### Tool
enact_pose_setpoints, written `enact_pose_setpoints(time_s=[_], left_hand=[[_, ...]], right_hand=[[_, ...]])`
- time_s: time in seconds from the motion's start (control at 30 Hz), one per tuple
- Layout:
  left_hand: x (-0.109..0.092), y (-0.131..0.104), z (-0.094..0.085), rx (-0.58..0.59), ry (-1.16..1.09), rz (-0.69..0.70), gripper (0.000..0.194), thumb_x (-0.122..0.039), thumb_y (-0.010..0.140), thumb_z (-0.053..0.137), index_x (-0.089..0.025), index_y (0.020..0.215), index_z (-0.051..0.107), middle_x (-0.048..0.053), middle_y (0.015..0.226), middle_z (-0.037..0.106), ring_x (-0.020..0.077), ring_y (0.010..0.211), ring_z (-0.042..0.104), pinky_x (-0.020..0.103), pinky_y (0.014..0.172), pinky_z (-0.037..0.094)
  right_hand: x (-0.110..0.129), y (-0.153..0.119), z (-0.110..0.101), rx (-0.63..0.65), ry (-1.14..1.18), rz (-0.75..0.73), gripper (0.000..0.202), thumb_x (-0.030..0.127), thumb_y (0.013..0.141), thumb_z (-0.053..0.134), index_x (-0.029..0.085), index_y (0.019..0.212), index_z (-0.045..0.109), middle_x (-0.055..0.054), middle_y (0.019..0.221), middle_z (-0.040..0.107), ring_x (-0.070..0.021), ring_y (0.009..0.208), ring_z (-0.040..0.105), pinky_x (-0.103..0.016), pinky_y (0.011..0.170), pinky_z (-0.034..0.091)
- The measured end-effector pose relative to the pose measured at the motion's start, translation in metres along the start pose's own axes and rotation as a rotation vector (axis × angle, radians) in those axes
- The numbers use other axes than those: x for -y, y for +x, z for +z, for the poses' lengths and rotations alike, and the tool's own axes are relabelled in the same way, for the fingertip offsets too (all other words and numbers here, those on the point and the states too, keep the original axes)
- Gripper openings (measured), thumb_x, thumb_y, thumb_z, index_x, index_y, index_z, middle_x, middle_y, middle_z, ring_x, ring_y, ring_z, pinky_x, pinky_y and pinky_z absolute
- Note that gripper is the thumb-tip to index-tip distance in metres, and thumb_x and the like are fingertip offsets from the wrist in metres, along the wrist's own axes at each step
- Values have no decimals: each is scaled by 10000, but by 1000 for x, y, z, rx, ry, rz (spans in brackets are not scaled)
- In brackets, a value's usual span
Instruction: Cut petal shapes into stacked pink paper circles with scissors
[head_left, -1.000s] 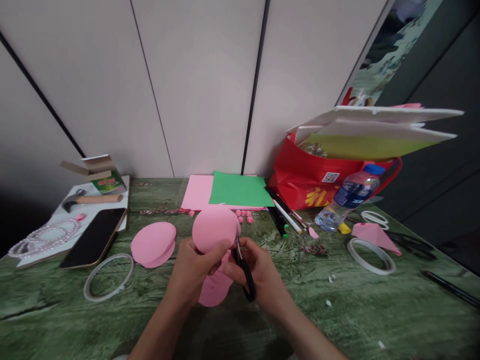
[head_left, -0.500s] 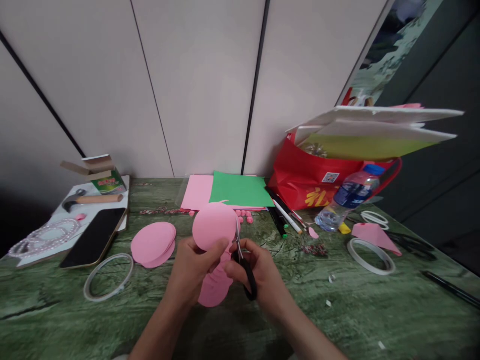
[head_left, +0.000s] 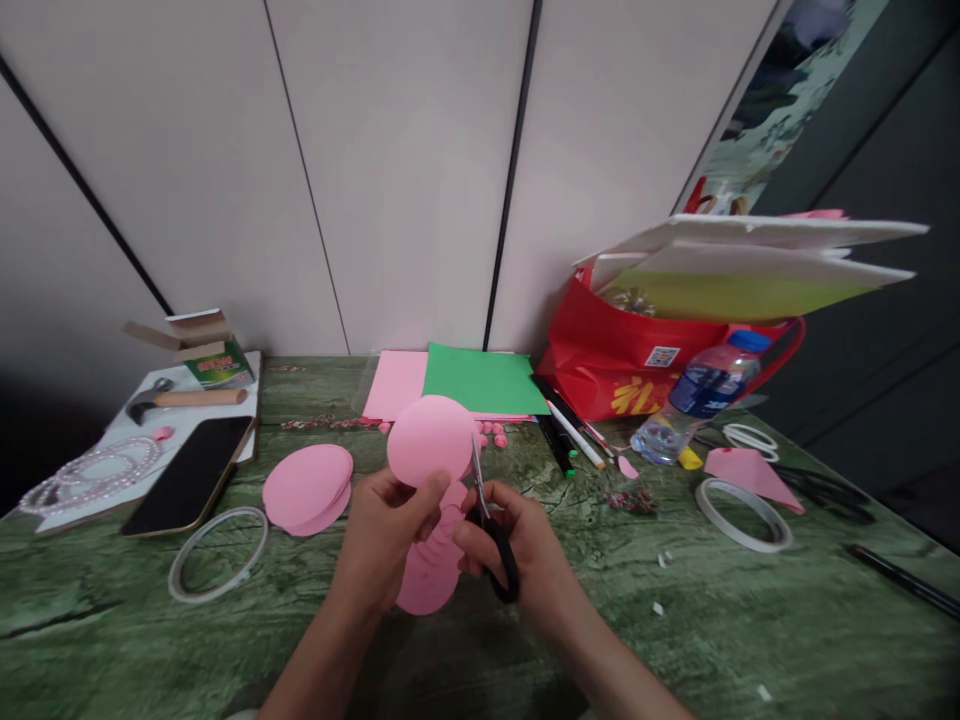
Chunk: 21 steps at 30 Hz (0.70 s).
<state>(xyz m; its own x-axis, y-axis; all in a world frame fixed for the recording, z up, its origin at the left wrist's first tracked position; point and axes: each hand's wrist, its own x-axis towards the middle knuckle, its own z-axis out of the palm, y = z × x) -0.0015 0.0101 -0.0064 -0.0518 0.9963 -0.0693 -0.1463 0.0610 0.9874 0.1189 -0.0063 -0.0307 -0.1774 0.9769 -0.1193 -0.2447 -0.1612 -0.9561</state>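
Pinching a round pink paper disc (head_left: 431, 440) at its lower edge, left thumb against fingers, left hand (head_left: 390, 520) above the green wood-patterned worktop (head_left: 630, 570); gripping black-handled steel scissors (head_left: 481, 485) in the curled right hand (head_left: 529, 545). Could nick rim or fingertips through paper sag or blade drift. More room rightward, short of the white tape ring (head_left: 765, 545).

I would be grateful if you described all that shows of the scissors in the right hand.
The scissors have slim, silvery, metal-looking blades and black, seemingly plastic handles. The tips point away from the person, beside the pink disc; contact is unclear. The right hand grips and partly hides the handles.
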Motion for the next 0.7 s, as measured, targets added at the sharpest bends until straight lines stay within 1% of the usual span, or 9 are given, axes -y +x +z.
enact_pose_setpoints(time_s=[0.1,0.17,0.27,0.33,0.4,0.53,0.6,0.7], left_hand=[[1,0,0,37,-74,3,227,-306,670,627,-141,554,523,-50,416,452,52,351,365,190,362,258],[2,0,1,42,-86,-4,262,-324,690,612,-140,529,516,-40,430,466,55,349,379,192,356,270],[4,0,1,9,-33,-1,335,-340,681,627,-131,459,491,-38,386,436,46,348,361,187,358,257],[5,0,0,-19,2,-4,344,-341,661,647,-126,443,490,-41,360,417,42,347,344,184,357,238],[5,0,0,-28,30,-16,336,-342,642,661,-124,444,500,-45,345,406,41,343,331,185,355,223],[3,-1,0,3,71,-31,291,-312,612,681,-121,461,523,-48,348,417,40,341,335,184,355,220],[2,-1,1,10,75,-37,276,-303,603,685,-120,465,529,-49,354,426,39,339,335,182,354,222],[0,-2,3,6,72,-46,264,-303,592,690,-120,475,539,-52,358,425,38,337,333,182,351,222]], right_hand=[[0,-2,2,16,23,17,392,354,528,761,169,724,477,83,419,496,-63,378,450,-185,412,353],[0,-3,5,33,37,35,399,359,518,765,167,718,478,73,451,520,-60,384,455,-179,407,349],[-1,-5,7,47,47,52,406,364,511,767,161,717,482,59,499,549,-55,389,454,-179,410,349],[-1,-4,7,40,36,52,406,362,515,765,161,724,480,62,480,539,-60,395,453,-185,424,353],[-1,-3,6,30,28,39,416,348,513,768,166,740,471,66,471,530,-66,420,454,-187,442,347],[-1,1,4,13,87,-23,474,297,470,794,179,781,457,75,543,504,-58,482,421,-178,473,325],[-1,1,4,2,110,-47,486,285,462,799,180,792,459,75,565,482,-61,504,414,-182,488,328],[-2,1,4,0,110,-53,481,286,468,796,184,794,458,60,599,488,-75,537,422,-196,509,340]])
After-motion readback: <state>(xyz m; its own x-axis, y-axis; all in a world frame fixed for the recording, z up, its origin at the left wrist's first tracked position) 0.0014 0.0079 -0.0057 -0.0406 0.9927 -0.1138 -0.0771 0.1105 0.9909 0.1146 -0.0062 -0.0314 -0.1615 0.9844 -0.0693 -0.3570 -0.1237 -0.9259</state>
